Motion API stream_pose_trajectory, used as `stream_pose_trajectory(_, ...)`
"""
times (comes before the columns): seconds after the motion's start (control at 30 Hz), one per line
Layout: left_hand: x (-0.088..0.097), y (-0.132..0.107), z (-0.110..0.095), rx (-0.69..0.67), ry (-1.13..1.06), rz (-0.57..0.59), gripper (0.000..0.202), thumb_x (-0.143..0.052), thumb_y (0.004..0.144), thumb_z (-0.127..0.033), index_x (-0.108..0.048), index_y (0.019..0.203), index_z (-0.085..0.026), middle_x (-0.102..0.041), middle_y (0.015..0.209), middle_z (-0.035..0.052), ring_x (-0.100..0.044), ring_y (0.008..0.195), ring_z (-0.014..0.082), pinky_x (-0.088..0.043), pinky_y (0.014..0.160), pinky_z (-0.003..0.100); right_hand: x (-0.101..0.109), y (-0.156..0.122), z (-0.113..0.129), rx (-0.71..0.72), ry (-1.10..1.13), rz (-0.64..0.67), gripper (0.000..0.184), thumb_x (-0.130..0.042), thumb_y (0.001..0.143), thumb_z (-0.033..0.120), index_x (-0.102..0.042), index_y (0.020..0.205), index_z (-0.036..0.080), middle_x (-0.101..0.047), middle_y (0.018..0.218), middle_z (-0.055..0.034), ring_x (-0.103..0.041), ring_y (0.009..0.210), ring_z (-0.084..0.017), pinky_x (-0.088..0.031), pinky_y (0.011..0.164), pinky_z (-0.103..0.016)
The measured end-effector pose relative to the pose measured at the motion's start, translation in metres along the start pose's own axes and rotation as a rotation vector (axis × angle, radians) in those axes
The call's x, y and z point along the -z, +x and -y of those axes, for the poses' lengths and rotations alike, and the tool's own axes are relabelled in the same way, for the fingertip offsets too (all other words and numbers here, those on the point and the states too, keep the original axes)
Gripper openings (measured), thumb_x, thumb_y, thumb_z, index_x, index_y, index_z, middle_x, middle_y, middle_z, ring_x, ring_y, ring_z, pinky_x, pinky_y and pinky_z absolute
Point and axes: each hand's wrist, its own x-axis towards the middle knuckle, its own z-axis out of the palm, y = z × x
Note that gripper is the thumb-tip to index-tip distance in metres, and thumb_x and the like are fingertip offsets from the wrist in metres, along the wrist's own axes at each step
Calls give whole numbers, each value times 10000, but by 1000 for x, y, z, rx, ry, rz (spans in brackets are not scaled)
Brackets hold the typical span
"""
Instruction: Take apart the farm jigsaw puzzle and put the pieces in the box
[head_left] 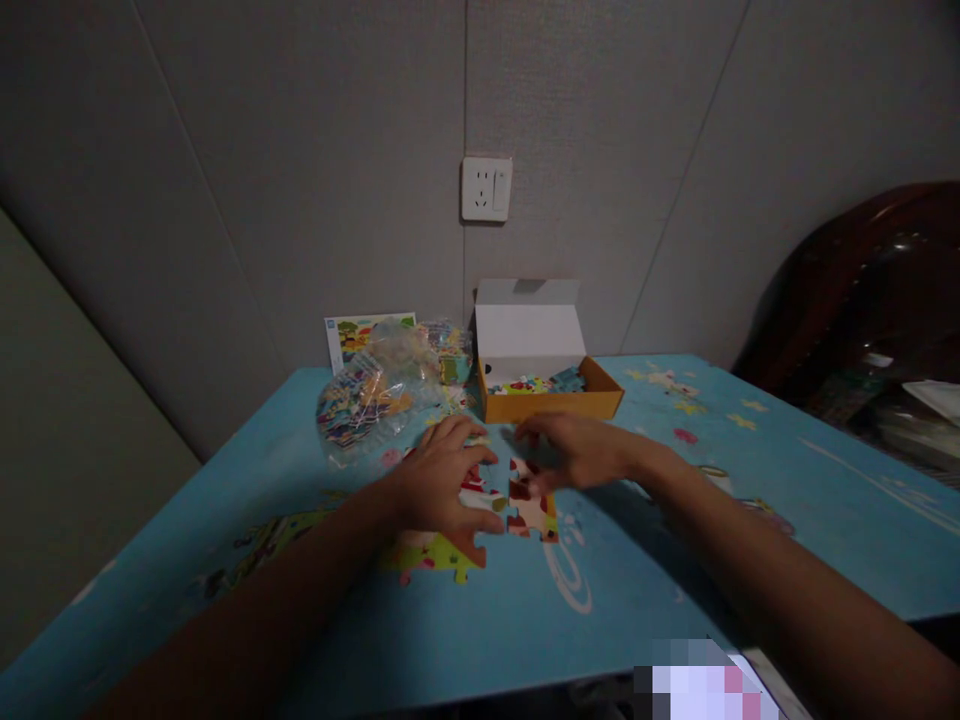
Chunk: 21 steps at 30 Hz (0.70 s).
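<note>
My left hand (444,478) rests with its fingers spread over a group of joined jigsaw pieces (439,560), which show yellow-green and red parts and are partly hidden by the palm. To its right, a cream and brown jigsaw section (531,512) lies on the blue table, with a narrow gap between it and the left group. Over the upper part of that section hovers or rests my right hand (574,450), its fingers curved and apart; whether the fingertips touch the pieces I cannot tell. Nothing shows in its grasp.
Behind the hands stands an open orange box (551,405) holding loose pieces. Clear plastic bags of pieces (360,405) and a picture card (349,335) sit left of it. More pieces (274,540) lie near my left forearm. A wall socket (486,190) is above.
</note>
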Motion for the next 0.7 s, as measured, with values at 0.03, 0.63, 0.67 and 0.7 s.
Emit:
stream_pose_trajectory(0.03,0,-1,1,8,14,52,677,-776,553,-591,-634,1087,-200,-487,1284,162,-370,1248,365,-281,1043,539,-2,-3,5,-7,3,70,714,-748,580,567,-586,1127,138,-632,1003,-104,-590,807,-224,-422,674,-293)
stream_pose_trajectory(0.63,-5,7,1,51,-106,10,243,-699,766,-359,-537,772,-177,-573,811,2,-527,818,167,-384,775,275,-16,4,7,-116,290,-67,244,-672,733,294,-534,884,162,-551,744,4,-481,645,-127,-331,563,-241)
stream_pose_trajectory(0.67,-5,7,1,66,-135,-17,190,-667,794,-311,-538,759,-176,-574,790,-5,-531,789,155,-384,757,265,-18,6,3,-121,312,-126,241,-668,740,314,-538,874,162,-538,732,7,-465,636,-124,-327,559,-242)
stream_pose_trajectory(0.7,-6,8,1,86,-160,-55,146,-642,808,-268,-542,758,-176,-577,782,-7,-534,772,148,-385,745,259,-19,7,0,-124,335,-188,247,-665,747,339,-542,868,163,-527,721,9,-450,627,-122,-322,556,-245)
